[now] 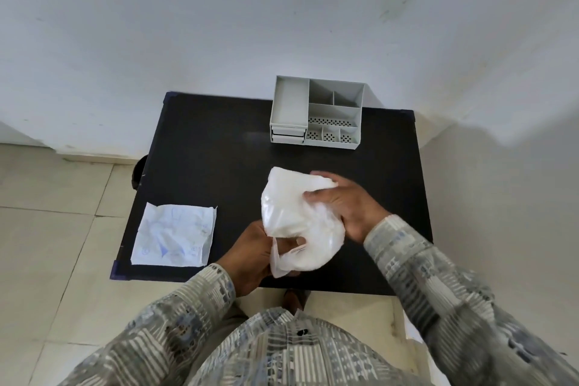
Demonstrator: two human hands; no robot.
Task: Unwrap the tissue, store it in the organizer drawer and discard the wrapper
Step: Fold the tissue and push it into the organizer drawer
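Note:
A white tissue bundle [294, 216] hangs crumpled above the front middle of the black table [213, 147]. My left hand [250, 257] grips its lower left edge from below. My right hand [341, 204] clasps its upper right side. A flat, crinkled wrapper [175, 238] with blue print lies on the table's front left corner. The grey organizer [316, 113] stands at the back of the table, with open compartments on top and two shut drawers [288, 132] low on its left front.
The small table stands against a white wall, with beige floor tiles on both sides. A dark round object [138, 172] shows at the table's left edge. My foot [294, 299] is under the front edge.

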